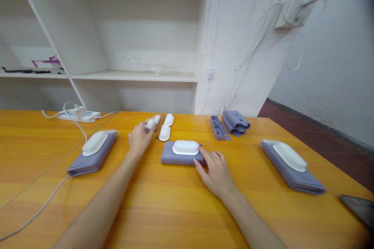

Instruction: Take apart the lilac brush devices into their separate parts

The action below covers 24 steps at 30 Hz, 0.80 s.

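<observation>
In the head view, my left hand (139, 137) reaches to the back of the table, its fingers closed around a small white cylinder (150, 125) with a grey end. Just right of it lie a thin brown strip (158, 126) and two white oval pieces (165, 132). My right hand (216, 169) grips the right end of a flat purple case (177, 158). Its thumb is at the case's front and its index finger is by the white bristled oval piece (186, 147) on top. The other fingers are curled.
Similar purple cases with white oval tops stand left (92, 155) and right (292, 167). Purple moulded parts (217, 128) and a folded purple piece (236, 121) lie at the back. A power strip (80, 115), trailing cables and a phone (358, 206) are also on the table.
</observation>
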{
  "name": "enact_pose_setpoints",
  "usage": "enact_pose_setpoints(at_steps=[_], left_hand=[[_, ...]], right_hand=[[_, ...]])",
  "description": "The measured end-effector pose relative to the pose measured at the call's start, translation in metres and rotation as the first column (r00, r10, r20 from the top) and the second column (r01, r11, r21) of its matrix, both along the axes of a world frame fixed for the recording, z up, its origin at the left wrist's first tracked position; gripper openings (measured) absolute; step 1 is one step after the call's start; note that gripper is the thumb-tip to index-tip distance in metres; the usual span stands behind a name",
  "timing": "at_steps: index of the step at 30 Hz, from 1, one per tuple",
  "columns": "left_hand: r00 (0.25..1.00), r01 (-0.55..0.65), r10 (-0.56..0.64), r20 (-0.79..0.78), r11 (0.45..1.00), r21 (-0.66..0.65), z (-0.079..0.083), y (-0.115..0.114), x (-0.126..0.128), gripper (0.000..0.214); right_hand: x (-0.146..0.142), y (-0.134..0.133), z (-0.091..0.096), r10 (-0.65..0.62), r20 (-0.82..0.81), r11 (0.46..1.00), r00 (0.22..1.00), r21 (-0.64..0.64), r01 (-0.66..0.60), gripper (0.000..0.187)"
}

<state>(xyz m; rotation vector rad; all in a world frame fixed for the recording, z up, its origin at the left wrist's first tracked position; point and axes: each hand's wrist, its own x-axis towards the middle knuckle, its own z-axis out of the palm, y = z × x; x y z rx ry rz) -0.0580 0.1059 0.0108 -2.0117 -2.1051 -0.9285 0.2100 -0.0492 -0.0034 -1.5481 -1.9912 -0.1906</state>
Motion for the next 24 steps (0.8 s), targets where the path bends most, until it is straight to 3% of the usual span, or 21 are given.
enact_pose_setpoints(at_steps=[5, 8, 11, 13, 16, 20, 22, 24], left_hand=[[1.0, -0.022, 0.023, -0.003, 0.982, 0.185, 0.013, -0.018, 0.014, 0.051], [0.972, 0.229, -0.234, -0.016, 0.937, 0.265, 0.02, -0.035, 0.026, 0.039], [0.827, 0.559, -0.558, -0.07, 0.805, 0.199, 0.02, -0.056, 0.04, 0.039], [0.755, 0.655, -0.651, -0.075, 0.746, 0.119, 0.016, -0.069, 0.048, 0.049], [0.703, 0.711, -0.711, -0.015, 0.703, 0.005, 0.008, -0.081, 0.056, 0.069], [0.67, 0.743, -0.742, 0.036, 0.668, -0.054, 0.003, -0.096, 0.061, 0.08], [0.638, 0.77, -0.768, 0.049, 0.636, -0.054, 0.0, -0.109, 0.065, 0.091], [0.646, 0.763, -0.759, 0.082, 0.646, -0.025, -0.005, -0.122, 0.072, 0.1]], right_hand=[[0.0, 0.0, -0.001, -0.005, 0.004, 1.0, 1.0, 0.01, 0.005, 0.035], [0.001, 0.001, -0.002, -0.005, 0.004, 1.0, 1.0, 0.008, 0.005, 0.036], [0.001, 0.002, -0.002, -0.011, 0.008, 1.0, 1.0, 0.009, 0.011, 0.035], [0.001, 0.002, -0.002, -0.008, 0.009, 1.0, 1.0, 0.003, 0.008, 0.034], [0.002, 0.002, -0.001, -0.016, -0.001, 1.0, 1.0, -0.002, 0.016, 0.033], [0.003, 0.001, -0.002, -0.081, -0.05, 0.997, 0.995, 0.013, 0.082, 0.038], [0.002, 0.001, -0.003, -0.122, -0.097, 0.992, 0.988, 0.01, 0.124, 0.054], [-0.003, 0.0, -0.004, -0.165, -0.143, 0.986, 0.976, -0.004, 0.167, 0.074]])
